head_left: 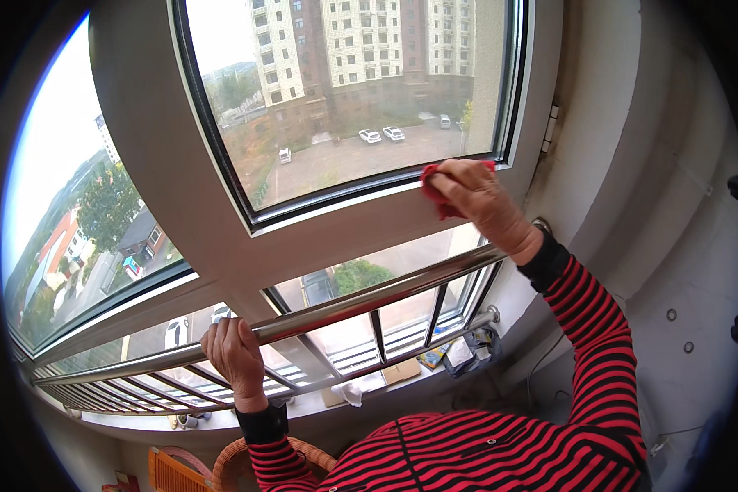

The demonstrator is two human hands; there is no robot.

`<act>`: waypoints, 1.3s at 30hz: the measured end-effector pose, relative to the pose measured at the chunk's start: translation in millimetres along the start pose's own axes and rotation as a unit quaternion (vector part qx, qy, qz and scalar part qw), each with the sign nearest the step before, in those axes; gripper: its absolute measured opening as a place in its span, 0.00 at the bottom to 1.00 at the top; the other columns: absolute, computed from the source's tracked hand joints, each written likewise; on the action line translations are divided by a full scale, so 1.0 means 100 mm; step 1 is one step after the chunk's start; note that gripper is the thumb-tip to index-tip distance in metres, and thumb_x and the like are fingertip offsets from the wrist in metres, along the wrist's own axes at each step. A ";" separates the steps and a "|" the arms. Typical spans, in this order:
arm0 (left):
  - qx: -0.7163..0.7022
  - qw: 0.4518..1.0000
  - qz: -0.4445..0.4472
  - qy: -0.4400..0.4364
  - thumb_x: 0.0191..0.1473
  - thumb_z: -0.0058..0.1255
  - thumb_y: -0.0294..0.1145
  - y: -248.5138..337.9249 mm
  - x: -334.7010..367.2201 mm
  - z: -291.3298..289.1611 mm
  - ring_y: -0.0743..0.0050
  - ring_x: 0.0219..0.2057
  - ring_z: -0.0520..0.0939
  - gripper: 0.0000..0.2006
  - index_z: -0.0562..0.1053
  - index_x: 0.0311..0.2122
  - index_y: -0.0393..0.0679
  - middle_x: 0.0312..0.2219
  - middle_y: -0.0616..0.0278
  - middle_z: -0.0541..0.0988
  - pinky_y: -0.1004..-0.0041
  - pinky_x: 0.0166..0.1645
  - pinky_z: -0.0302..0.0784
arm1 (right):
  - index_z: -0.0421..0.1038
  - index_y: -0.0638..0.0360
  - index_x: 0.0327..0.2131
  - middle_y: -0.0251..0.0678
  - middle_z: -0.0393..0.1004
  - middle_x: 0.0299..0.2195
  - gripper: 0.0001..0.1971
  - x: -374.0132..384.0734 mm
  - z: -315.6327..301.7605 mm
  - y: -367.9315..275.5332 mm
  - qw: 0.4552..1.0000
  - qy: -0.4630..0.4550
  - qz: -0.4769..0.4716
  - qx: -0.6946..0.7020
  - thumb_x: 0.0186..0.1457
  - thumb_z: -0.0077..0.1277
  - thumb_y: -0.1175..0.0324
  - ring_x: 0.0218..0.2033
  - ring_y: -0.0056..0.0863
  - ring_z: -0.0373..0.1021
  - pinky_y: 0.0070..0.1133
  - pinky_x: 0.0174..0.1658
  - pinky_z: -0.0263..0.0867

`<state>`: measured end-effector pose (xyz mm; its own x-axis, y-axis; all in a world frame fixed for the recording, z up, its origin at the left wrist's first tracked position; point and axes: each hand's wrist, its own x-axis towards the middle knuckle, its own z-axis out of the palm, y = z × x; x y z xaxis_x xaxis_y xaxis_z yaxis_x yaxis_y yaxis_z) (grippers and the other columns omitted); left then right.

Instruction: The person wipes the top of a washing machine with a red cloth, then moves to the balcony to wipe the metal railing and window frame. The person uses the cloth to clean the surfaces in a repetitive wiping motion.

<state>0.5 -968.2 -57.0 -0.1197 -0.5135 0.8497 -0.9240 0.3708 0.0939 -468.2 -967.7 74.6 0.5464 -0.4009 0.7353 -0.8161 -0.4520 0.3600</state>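
Note:
My right hand [482, 199] presses a red cloth [439, 197] against the pale window frame [361, 215], just under the lower right part of the glass pane [361, 107]. Its fingers are bent over the cloth, which shows at both sides of them. Lower and to the left, my left hand [231, 354] is wrapped round a shiny metal handrail [344, 303] that crosses in front of the window. A ring shows on one of its fingers. Both arms wear red and black striped sleeves with dark cuffs.
Dark balusters [377, 334] run below the handrail. Behind them a white sill [303, 403] holds a piece of cardboard [401, 371], a white crumpled item [349, 394] and several plastic bags [471, 351]. A wicker chair [230, 459] and an orange crate [172, 471] stand at lower left. A wall [607, 123] closes the right side.

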 end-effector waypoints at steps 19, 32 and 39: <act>0.021 0.998 -0.056 0.000 0.65 0.48 0.37 0.09 0.05 0.01 0.53 0.34 0.77 0.14 0.77 0.28 0.44 0.27 0.58 0.77 0.57 0.47 0.66 | 0.73 0.51 0.44 0.32 0.72 0.44 0.15 0.50 -0.23 -0.43 0.984 0.021 -0.172 -0.048 0.53 0.63 0.70 0.46 0.28 0.72 0.28 0.50 0.68; -0.021 0.998 -0.050 0.023 0.64 0.53 0.39 0.08 0.02 -0.07 0.61 0.34 0.77 0.12 0.76 0.28 0.48 0.27 0.64 0.76 0.59 0.49 0.66 | 0.78 0.51 0.51 0.31 0.76 0.61 0.16 2.93 0.50 -1.56 0.939 0.201 -0.279 -0.005 0.59 0.58 0.69 0.64 0.30 0.69 0.34 0.68 0.60; -0.011 0.998 -0.053 0.025 0.64 0.53 0.39 0.09 0.04 -0.05 0.61 0.34 0.76 0.12 0.75 0.28 0.48 0.26 0.64 0.75 0.59 0.48 0.66 | 0.78 0.47 0.58 0.24 0.76 0.62 0.22 1.98 1.03 -1.94 0.920 -0.008 -0.389 -0.048 0.60 0.58 0.67 0.66 0.25 0.68 0.29 0.75 0.54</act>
<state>-6.5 -963.3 -50.6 -0.0022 -0.5118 0.8591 -0.9218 0.3340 0.1966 -182.3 -1041.3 90.6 0.9745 0.0016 0.2245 -0.1888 -0.5347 0.8236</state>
